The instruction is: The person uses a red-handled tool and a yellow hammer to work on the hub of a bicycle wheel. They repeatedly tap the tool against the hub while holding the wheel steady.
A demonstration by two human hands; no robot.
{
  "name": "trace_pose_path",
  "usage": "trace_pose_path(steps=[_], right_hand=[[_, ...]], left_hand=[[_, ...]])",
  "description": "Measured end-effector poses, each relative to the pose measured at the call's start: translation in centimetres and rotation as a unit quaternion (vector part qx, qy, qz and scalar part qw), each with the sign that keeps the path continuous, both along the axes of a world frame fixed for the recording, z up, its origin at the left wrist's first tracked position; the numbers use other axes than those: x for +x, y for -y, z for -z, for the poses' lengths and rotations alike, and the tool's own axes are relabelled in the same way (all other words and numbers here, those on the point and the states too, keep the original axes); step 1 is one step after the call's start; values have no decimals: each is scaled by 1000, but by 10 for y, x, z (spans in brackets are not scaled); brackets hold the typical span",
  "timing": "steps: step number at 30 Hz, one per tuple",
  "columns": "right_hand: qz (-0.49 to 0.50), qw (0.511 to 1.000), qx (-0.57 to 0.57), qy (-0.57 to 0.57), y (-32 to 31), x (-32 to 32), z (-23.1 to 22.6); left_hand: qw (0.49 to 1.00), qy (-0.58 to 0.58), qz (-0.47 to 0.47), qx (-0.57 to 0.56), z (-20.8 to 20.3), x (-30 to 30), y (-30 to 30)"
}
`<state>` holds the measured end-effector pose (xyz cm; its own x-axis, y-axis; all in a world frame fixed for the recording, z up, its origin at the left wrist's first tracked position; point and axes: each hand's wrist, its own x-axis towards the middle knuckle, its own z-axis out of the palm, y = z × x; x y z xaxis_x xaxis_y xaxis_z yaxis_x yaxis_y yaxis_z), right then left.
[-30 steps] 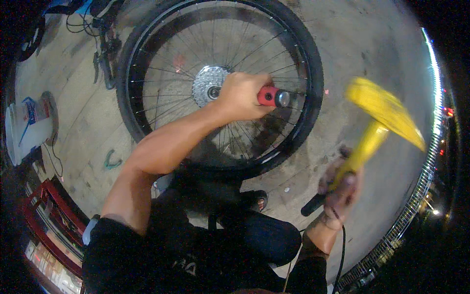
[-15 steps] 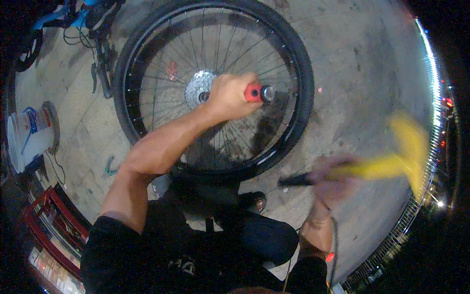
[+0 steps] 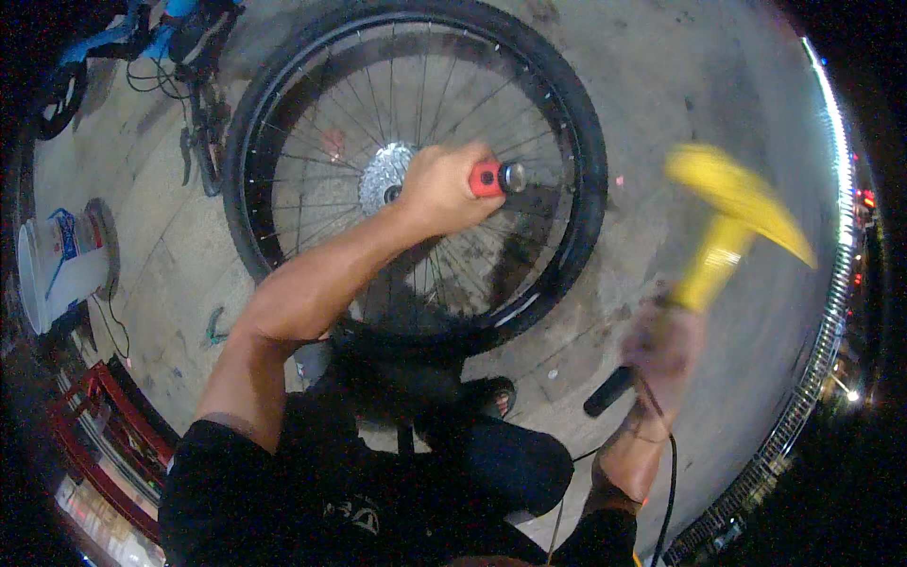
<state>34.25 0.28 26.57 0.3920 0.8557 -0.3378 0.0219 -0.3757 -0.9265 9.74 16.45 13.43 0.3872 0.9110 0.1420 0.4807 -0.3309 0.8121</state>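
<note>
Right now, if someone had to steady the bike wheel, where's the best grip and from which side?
Grip the tyre at its left rim, coming from the left. The wheel lies flat on the ground, that arc is bare, and it stays clear of the left hand at the hub and the yellow hammer swinging on the right.

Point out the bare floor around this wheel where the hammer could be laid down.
The widest bare concrete lies right of the wheel, between its tyre and the curved metal rail, under the raised yellow hammer. A smaller patch lies between the white bucket and the tyre's left side. It is crowded at the hub, where the left hand holds a red-handled tool.
</note>
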Motion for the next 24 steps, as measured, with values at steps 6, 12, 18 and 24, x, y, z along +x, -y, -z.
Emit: trace_pose_path(steps=[6, 12, 18, 24], right_hand=[[-199, 950, -122, 205, 3, -40, 32], [70, 985, 106, -113, 24, -11, 3], [71, 992, 103, -9, 12, -27, 0], [36, 995, 83, 37, 11, -37, 1]], left_hand=[[1000, -3, 11, 24, 13, 6, 3], [1000, -3, 3, 29, 13, 2, 8], [997, -72, 23, 9, 11, 9, 9], [999, 8, 27, 20, -2, 3, 9]])
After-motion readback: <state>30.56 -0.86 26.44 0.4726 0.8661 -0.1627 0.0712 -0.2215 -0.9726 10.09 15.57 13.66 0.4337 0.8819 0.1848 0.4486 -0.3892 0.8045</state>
